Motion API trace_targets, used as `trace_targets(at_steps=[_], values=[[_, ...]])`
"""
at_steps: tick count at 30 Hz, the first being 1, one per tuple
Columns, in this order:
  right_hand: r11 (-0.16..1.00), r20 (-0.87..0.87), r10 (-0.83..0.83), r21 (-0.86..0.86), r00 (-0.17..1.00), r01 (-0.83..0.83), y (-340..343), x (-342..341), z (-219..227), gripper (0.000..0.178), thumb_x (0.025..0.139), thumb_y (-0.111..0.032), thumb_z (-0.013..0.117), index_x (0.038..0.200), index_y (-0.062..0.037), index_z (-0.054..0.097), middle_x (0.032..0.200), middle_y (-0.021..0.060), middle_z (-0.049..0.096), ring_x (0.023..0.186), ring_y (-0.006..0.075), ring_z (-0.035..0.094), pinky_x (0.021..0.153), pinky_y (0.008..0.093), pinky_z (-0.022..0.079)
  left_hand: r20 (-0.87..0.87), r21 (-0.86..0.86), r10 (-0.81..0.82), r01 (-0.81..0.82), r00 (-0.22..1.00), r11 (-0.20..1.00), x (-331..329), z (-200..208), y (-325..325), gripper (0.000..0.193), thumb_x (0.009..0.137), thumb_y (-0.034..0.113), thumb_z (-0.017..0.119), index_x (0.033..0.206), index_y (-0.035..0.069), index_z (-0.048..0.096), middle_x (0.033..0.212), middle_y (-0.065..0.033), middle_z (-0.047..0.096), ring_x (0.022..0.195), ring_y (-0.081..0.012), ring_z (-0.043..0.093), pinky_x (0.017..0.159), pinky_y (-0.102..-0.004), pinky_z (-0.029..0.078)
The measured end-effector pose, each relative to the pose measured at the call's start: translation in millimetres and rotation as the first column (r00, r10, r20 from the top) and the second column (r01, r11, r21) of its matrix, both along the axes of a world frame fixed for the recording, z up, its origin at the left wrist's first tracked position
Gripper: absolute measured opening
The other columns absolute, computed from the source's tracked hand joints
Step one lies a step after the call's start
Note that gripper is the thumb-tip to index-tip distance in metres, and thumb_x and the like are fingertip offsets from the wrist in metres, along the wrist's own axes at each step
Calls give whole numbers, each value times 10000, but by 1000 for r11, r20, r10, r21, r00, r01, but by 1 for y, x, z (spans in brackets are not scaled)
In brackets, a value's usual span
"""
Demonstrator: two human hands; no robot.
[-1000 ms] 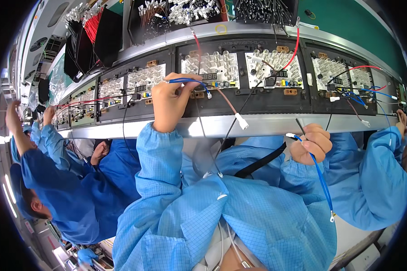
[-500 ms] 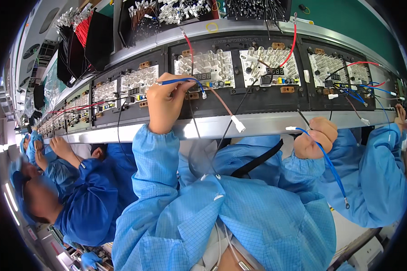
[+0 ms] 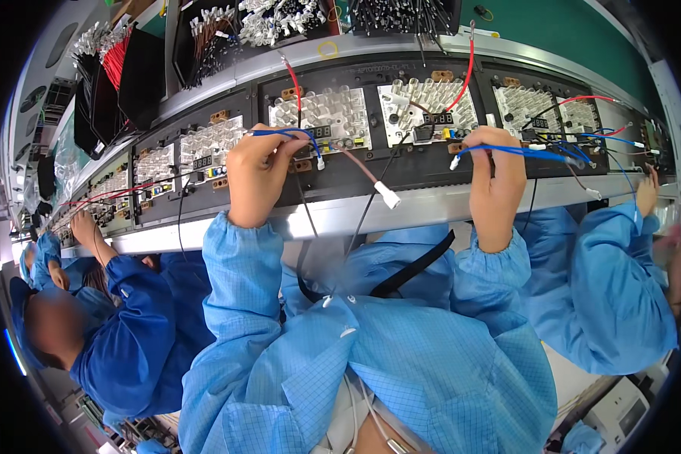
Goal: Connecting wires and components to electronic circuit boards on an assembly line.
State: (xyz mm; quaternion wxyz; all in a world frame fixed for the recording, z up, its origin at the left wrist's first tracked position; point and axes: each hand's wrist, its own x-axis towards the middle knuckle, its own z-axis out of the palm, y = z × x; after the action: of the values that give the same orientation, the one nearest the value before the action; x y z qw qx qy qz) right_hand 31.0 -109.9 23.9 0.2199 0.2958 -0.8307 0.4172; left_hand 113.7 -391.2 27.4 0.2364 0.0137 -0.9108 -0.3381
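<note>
Over black trays (image 3: pixel 427 168) curve blue wires (image 3: pixel 539 154) with white connectors (image 3: pixel 455 162)

Your left hand (image 3: pixel 257 178) at 10 o'clock hides 7 o'clock corner of circuit board (image 3: pixel 346 106) behind it. Your right hand (image 3: pixel 499 185) at 2 o'clock covers 4 o'clock corner of neighbouring board (image 3: pixel 391 111); far tip of blue wires (image 3: pixel 528 152) you hold there blurred. Black wire bundle (image 3: pixel 395 17) at 12 o'clock cut off by top edge. Far boards (image 3: pixel 107 194) at 9 o'clock too small to count.
</note>
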Motion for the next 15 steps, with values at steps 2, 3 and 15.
trace_targets(at_steps=[2, 3, 15], values=[[999, 85, -36, 16, 996, 35, -4, 0, -1, 83, 853, 37, 536, 895, -15, 584, 881, 96, 591, 810, 232, 575, 735, 316, 456, -4, 61, -28, 28, 1000, 998, 2, 2, 1, 90, 763, 8, 706, 847, 37, 718, 804, -92, 684, 647, -195, 599, 547, -293, 461], [997, 170, -70, 31, 983, 66, -7, -1, -1, 80, 855, 31, 539, 900, -16, 586, 876, 91, 591, 814, 229, 576, 731, 318, 454, -6, 63, -30, 30, 1000, 998, 1, 2, 0, 90, 763, 8, 706, 847, 37, 718, 804, -92, 684, 647, -195, 599, 547, -293, 461], [990, 95, -94, 113, 991, 83, -16, -9, -5, 77, 859, 2, 526, 881, -27, 593, 875, 96, 602, 814, 274, 570, 726, 350, 444, 60, 154, -40, 31, 997, 988, 6, -8, -8, 106, 777, 28, 704, 881, 52, 708, 857, -39, 680, 654, -107, 507, 487, -229, 353]])
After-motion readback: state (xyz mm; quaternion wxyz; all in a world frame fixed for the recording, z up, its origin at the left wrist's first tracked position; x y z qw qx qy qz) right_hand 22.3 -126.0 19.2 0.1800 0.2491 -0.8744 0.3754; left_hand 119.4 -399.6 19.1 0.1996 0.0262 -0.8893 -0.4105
